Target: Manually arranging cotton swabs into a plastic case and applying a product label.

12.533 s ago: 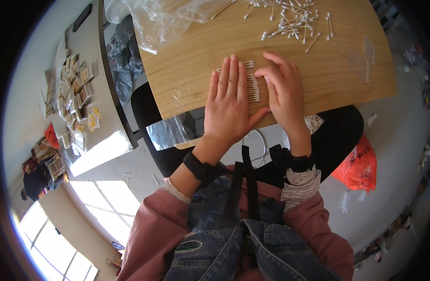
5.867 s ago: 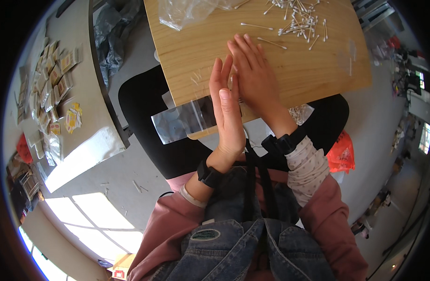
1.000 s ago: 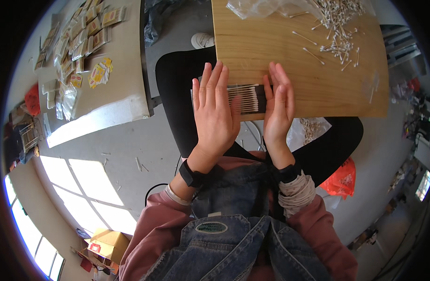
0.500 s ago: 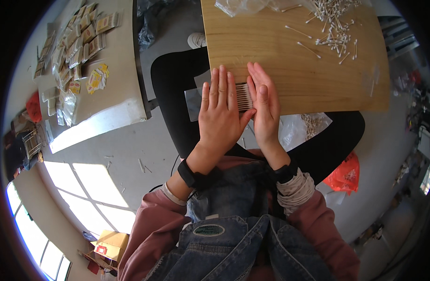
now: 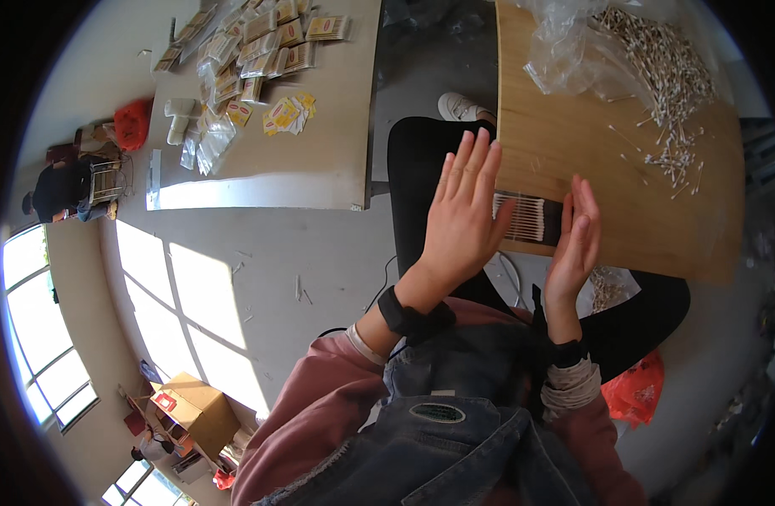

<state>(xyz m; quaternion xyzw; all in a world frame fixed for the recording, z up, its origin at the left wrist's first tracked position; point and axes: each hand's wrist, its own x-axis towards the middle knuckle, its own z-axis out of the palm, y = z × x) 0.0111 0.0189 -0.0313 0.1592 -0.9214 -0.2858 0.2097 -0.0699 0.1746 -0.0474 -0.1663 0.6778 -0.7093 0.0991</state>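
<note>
A neat row of cotton swabs (image 5: 522,219) lies side by side near the wooden table's near left corner, with a dark flat strip (image 5: 553,223) at its right end. My left hand (image 5: 461,211) is over the left end of the row, fingers stretched out straight and thumb toward the swabs. On the other side, my right hand (image 5: 575,244) stands on edge beside the dark strip, its fingers extended. Neither hand grips anything. The left hand partly hides the left end of the row.
Loose cotton swabs (image 5: 670,88) heap at the wooden table's far right, beside a clear plastic bag (image 5: 573,55). The left table (image 5: 320,160) holds swab packs (image 5: 299,57) and yellow-white cards (image 5: 289,114). Below the wooden table are a bag of swabs (image 5: 608,291) and a red bag (image 5: 636,388).
The view has turned, so both tables sit farther right in the picture. My hands have moved apart, showing more of the swab row and the dark strip between them.
</note>
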